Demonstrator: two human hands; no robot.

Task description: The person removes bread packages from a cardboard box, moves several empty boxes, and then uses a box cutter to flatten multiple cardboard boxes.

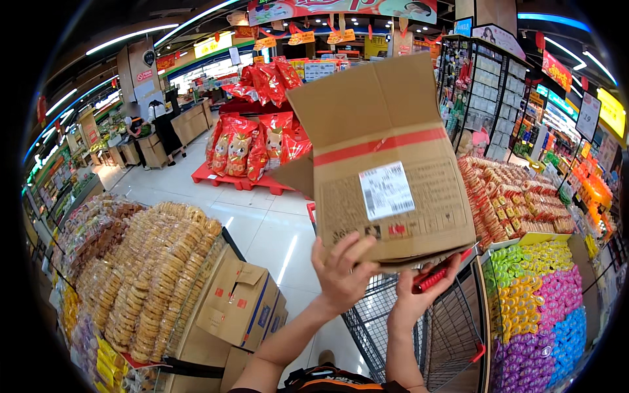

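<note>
A large brown carton [401, 229] with a white label and a red stripe stands tilted above a wire shopping cart [452, 327]. Its long flap [367, 98] sticks up. My left hand [344, 272] is at the carton's lower left edge, fingers apart and slightly bent, the fingertips over its printed front. To its right, my right hand [419, 301] is turned palm up just below the carton. Its fingers curl round a shiny red ridged item [430, 280], whose kind I cannot make out. What bears the carton's weight is hidden.
Bagged round biscuits [151, 275] are heaped at left, beside stacked cartons [242, 304]. Coloured wrapped sweets [537, 295] and packed snacks [517, 203] fill the right stand. Large red bags [252, 147] stand on a red pallet [242, 181] ahead. People [147, 131] are at far-left counters.
</note>
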